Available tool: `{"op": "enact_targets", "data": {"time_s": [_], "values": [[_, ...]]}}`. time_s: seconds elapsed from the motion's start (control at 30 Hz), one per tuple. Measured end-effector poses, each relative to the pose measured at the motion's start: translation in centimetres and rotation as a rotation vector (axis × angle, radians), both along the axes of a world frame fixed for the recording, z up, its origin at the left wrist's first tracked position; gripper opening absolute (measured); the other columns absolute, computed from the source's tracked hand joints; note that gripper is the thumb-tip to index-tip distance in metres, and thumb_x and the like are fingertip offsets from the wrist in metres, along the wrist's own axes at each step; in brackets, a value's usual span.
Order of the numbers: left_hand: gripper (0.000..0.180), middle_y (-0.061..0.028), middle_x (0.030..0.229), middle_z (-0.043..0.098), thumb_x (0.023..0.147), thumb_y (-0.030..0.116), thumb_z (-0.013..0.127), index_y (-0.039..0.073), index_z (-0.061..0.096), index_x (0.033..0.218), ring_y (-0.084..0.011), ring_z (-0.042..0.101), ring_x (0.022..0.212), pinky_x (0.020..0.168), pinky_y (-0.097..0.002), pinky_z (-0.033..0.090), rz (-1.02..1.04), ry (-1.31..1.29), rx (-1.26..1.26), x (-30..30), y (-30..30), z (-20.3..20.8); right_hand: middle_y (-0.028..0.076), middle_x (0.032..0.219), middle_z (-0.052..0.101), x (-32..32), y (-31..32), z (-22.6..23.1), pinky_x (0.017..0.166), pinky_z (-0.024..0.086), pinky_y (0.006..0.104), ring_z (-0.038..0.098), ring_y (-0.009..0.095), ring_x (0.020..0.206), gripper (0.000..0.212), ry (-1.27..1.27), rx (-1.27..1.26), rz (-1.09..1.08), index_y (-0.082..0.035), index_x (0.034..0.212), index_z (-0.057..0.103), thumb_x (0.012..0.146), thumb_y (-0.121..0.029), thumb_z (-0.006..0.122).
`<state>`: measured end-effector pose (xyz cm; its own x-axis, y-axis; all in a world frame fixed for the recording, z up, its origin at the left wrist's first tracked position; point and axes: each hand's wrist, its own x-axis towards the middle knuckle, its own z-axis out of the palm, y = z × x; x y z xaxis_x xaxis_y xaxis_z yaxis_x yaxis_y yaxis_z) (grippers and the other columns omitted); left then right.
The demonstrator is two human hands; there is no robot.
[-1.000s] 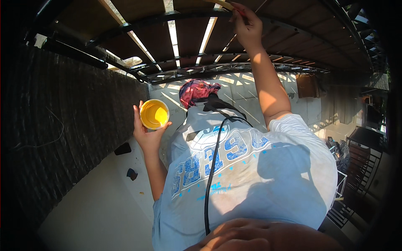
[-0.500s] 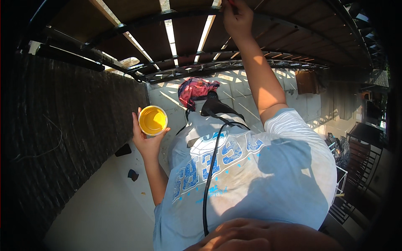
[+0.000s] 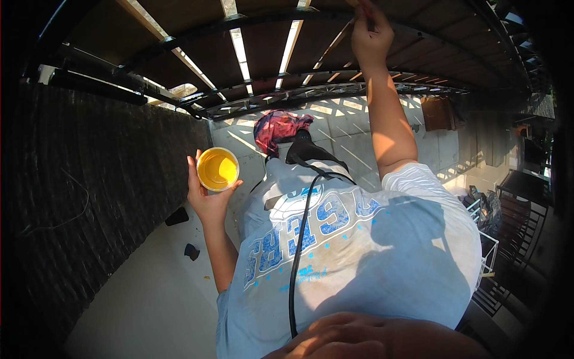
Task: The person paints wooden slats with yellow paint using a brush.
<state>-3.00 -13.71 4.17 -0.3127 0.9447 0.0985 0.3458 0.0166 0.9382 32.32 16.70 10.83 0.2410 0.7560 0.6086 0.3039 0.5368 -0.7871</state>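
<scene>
My left hand (image 3: 207, 200) is closed around a small round tub (image 3: 216, 170) with a pale rim. Its inside is yellow, apparently from paint, and sunlight falls on part of it. Up at the top edge, my right hand (image 3: 372, 39) pinches a slim red-handled thing (image 3: 365, 7). Most of that thing is out of view, so its kind cannot be told. The right arm is stretched out towards a dark slatted fence (image 3: 323, 42) with metal rails, and the fingers are close to its boards.
A dark ribbed panel (image 3: 107, 173) stands at the left. Red patterned cloth (image 3: 280, 128) lies on the tiled floor by my feet. A brown box (image 3: 438, 113) sits farther right by the fence. Dark chairs (image 3: 514, 230) and a white wire rack (image 3: 487, 254) stand at the right.
My right hand has moved to the right and slightly down along the fence, still pinching the red-handled thing. My left hand and the tub have barely moved.
</scene>
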Motion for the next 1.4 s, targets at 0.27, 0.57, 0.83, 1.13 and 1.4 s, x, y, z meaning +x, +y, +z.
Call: {"op": "enact_targets", "data": {"time_s": [0.27,0.57,0.83,1.13,1.4], "values": [[0.125,-0.0174,0.156,0.049,0.058,0.004,0.099,0.003,0.029,0.161,-0.0273,0.054,0.138,0.116,-0.0425,0.044,0.015,-0.021,0.025,-0.4,-0.1,-0.6,0.002,0.089,0.066,-0.6,-1.4,2.4,0.061,0.043,0.0207,0.055,0.005,0.071,0.026,0.154,-0.151,0.131,0.001,0.128,0.066,0.104,-0.007,0.062],[0.127,-0.021,0.154,0.05,0.056,0.01,0.101,-0.002,0.028,0.159,-0.0302,0.054,0.139,0.116,-0.0432,0.043,0.107,-0.02,-0.113,-0.9,-2.0,-2.3,0.001,0.092,0.067,-5.3,4.4,2.9,0.065,0.043,0.0205,0.055,0.006,0.074,0.03,-0.021,0.172,0.281,0.003,0.132,0.063,0.105,-0.009,0.062],[0.129,-0.023,0.154,0.05,0.054,0.005,0.1,-0.001,0.028,0.16,-0.032,0.052,0.14,0.117,-0.044,0.042,0.108,-0.055,-0.153,-1.2,-1.7,-3.7,0.003,0.097,0.07,-5.4,5.5,3.2,0.065,0.043,0.0199,0.054,0.004,0.071,0.03,-0.144,0.358,0.099,0.006,0.13,0.062,0.105,-0.01,0.062],[0.126,-0.0184,0.155,0.051,0.055,0.006,0.1,-0.001,0.029,0.159,-0.031,0.054,0.139,0.117,-0.0431,0.042,0.1,-0.1,-0.133,-1.6,-0.5,-3.5,0.018,0.109,0.075,-3.2,3.3,4.1,0.049,0.05,0.0212,0.062,0.008,0.066,0.026,-0.023,0.166,-0.025,0.006,0.13,0.055,0.105,-0.003,0.053],[0.126,-0.0187,0.154,0.051,0.055,0.006,0.1,-0.003,0.03,0.159,-0.0305,0.054,0.138,0.116,-0.0427,0.043,0.083,-0.072,-0.12,-1.7,-0.3,-3.3,0.018,0.111,0.073,-1.4,1.3,4.2,0.049,0.049,0.0213,0.059,0.007,0.063,0.026,0.044,0.164,-0.089,0.005,0.129,0.056,0.106,-0.005,0.054]]}}
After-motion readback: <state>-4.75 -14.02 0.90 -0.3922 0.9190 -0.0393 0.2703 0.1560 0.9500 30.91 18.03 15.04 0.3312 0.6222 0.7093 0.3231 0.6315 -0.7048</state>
